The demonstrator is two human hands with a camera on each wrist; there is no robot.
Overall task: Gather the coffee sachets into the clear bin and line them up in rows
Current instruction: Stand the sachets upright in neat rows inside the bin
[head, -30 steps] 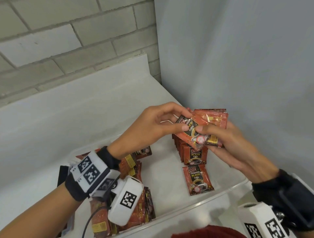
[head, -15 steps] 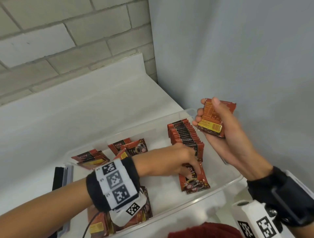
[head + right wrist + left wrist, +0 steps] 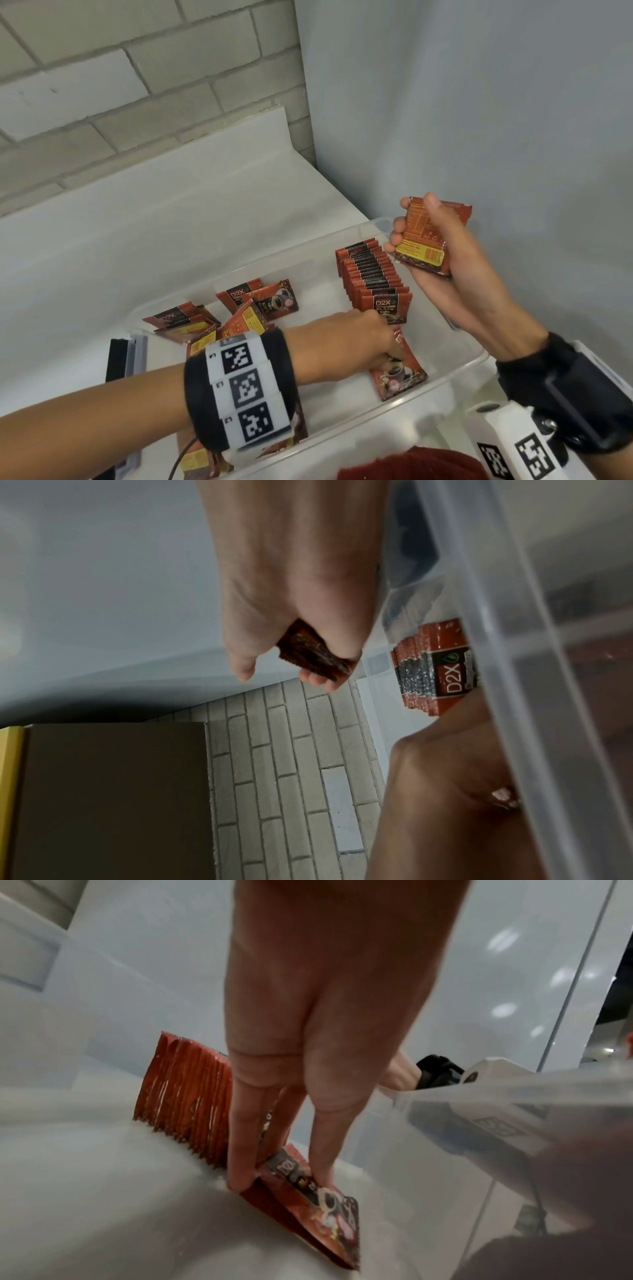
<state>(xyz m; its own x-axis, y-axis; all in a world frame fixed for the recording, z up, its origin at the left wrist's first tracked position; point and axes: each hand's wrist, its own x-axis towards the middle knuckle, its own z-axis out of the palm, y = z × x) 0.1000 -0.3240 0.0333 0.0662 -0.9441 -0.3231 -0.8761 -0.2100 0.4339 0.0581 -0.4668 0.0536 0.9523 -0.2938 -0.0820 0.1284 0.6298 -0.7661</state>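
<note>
White bench [image 3: 191, 222] fills the scene, meeting a grey brick wall [image 3: 137, 85] at 11 o'clock and a plain wall at 2 o'clock. Clear bin [image 3: 455, 368] sits on it at centre. Inside, toward 2 o'clock, a row of red coffee sachets [image 3: 371, 277] stands upright on edge. Loose sachets [image 3: 260, 301] lie jumbled toward 9 o'clock. The right hand [image 3: 442, 270], raised over the bin's 3 o'clock edge, has fingers and thumb curled round a small stack of sachets [image 3: 423, 240]. The left hand [image 3: 342, 346] reaches down to the bin floor at 5 o'clock, just in front of the row, its fingertips [image 3: 240, 1177] pinching the top edge of a single flat sachet [image 3: 399, 375].
</note>
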